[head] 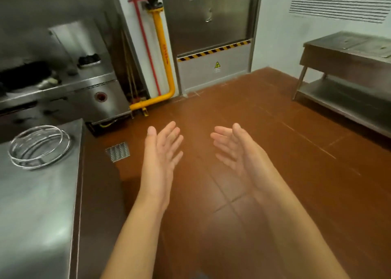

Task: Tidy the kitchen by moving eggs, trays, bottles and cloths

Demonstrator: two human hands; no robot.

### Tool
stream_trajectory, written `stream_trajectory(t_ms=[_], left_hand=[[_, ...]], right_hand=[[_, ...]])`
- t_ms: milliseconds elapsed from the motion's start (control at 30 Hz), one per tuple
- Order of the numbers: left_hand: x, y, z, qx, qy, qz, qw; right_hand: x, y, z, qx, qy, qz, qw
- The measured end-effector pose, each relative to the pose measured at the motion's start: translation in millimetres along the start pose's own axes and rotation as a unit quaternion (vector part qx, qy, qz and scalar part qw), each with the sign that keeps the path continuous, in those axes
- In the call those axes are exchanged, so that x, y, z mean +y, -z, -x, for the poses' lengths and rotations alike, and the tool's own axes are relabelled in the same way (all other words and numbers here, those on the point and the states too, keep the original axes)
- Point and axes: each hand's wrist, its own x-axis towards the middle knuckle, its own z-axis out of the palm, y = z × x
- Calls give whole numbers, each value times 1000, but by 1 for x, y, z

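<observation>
Forearms reach forward over the brown tiled floor [243,109], bare and apart. The left hand [160,151] and right hand [237,149] face each other palm to palm, fingers straight and slightly spread, holding nothing. No eggs, trays, bottles or cloths can be made out. Left of the hands, a steel counter [38,204] carries stacked wire rings [39,146]. A floor drain [117,151] lies beside it. Farther off stand a yellow pipe [163,52], a metal door [211,24] and a steel table [347,71].
</observation>
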Motion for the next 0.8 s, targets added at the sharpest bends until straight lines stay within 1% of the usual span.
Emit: stream_trajectory(t_ms=[100, 300, 433, 600, 800], left_hand=[[-9, 13, -35, 35, 7, 5, 999], [-22, 39, -139, 55, 5, 10, 998], [-15, 51, -226, 48, -3, 23, 999], [5, 64, -303, 29, -22, 15, 999], [0, 106, -362, 64, -14, 8, 998]], right_hand=[[7, -7, -45, -21, -22, 11, 999], [9, -33, -153, -30, -42, 37, 998], [-12, -52, -227, -19, -48, 45, 998], [-33, -72, -304, -8, -17, 50, 999], [-29, -110, -381, -60, -23, 74, 995]])
